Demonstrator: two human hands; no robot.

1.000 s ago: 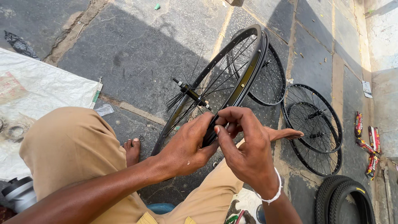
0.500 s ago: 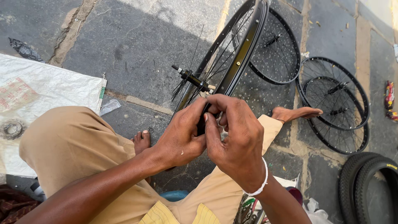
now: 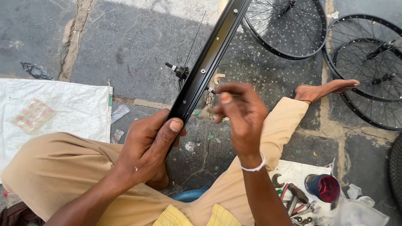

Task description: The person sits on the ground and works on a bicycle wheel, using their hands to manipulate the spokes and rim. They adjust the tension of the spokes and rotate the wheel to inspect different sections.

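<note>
Frame ctr: we grip the black wheel rim (image 3: 209,58) w/ left hand (image 3: 146,146), fingers wrapped. Right hand (image 3: 240,115) pinches a spoke nipple (image 3: 210,90) at rim edge. Finished wheels (image 3: 360,54) upper right.

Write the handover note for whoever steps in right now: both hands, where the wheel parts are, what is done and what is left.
Left hand: gripping the black wheel rim near its lower end, thumb on the inner face, rim held edge-on over the lap.
Right hand: fingertips pinching a small spoke fitting at a hole in the rim's right side.
Hub sits behind the rim with spokes attached.
Finished spoked wheels lie on the paving ahead; hand tools and a red tin lie by the right knee.
Done: some spokes are in. Left: the rest of the holes, as far as visible.
</note>
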